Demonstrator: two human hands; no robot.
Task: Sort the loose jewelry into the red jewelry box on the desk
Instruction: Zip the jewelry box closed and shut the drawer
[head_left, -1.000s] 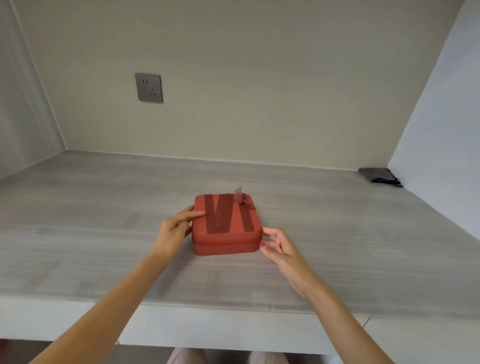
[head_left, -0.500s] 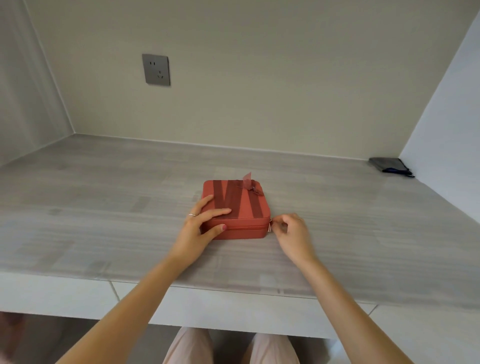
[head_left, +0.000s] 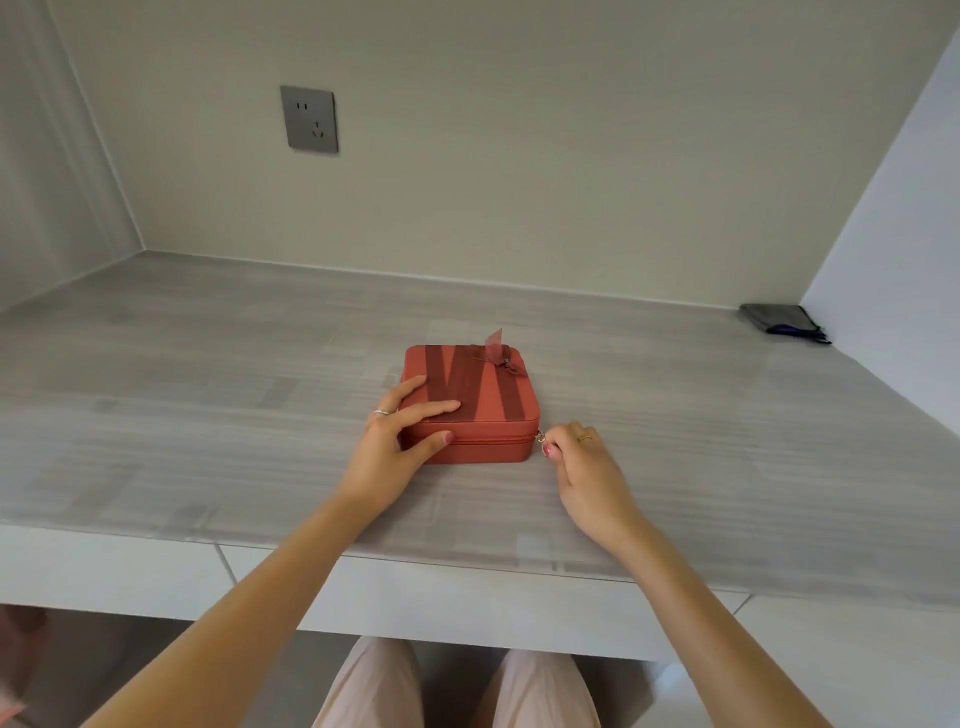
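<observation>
Resting near the middle of the grey wood-grain bench (head_left: 208, 364), the red jewelry box (head_left: 498, 410) lies flat with its lid down and its zip line running along the near side wall. A darker ribbon crosses the lid in broad bands and ends in a small bow (head_left: 503, 361) near the far right corner, one tail of it standing up. The left hand (head_left: 395, 441) lies on the near left corner of the box — fingers straight and spread flat over the lid, thumb laid against the front wall just below the zip; a ring shows on one finger. The right hand (head_left: 584, 465) sits on the bench just beside the near right corner, its fingers curled in and pinching the small metal zip pull (head_left: 540, 437) at that corner; a ring shows on this hand also. No loose jewelry can be made out on the bench. At the far right, against the side wall, lies a dark flat pouch (head_left: 782, 322), well apart from the box. A grey wall socket (head_left: 309, 119) is set in the back wall, above and left of the box. Below the bench edge, the person's knees in pale trousers (head_left: 457, 686) are visible.
</observation>
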